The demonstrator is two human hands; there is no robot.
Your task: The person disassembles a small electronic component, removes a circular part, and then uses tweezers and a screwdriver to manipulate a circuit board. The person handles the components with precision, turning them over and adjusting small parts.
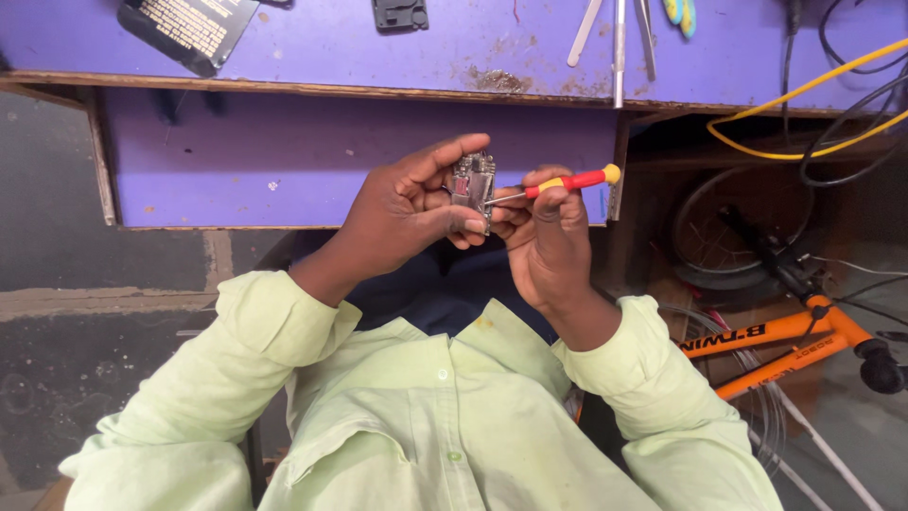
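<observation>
Green shirt (445, 426), hands (473, 213), purple bench (378, 47), orange bicycle (785, 341)

— What lies on the purple worktop (378, 47)?
— A black printed card (189, 28) at the left, a small black part (399, 13) mid-top, metal tweezers (617, 38) to the right.
— And beyond its edge?
— Yellow cable (804, 90) and black cables (851, 57), with an orange bicycle (785, 341) on the floor.

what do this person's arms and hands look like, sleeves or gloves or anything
Both hands are bare: no gloves, and no rings or watch visible on the left hand or right hand. Both arms wear long, pale green shirt sleeves, loose and creased, with cuffs pushed up just above the wrists.
</observation>
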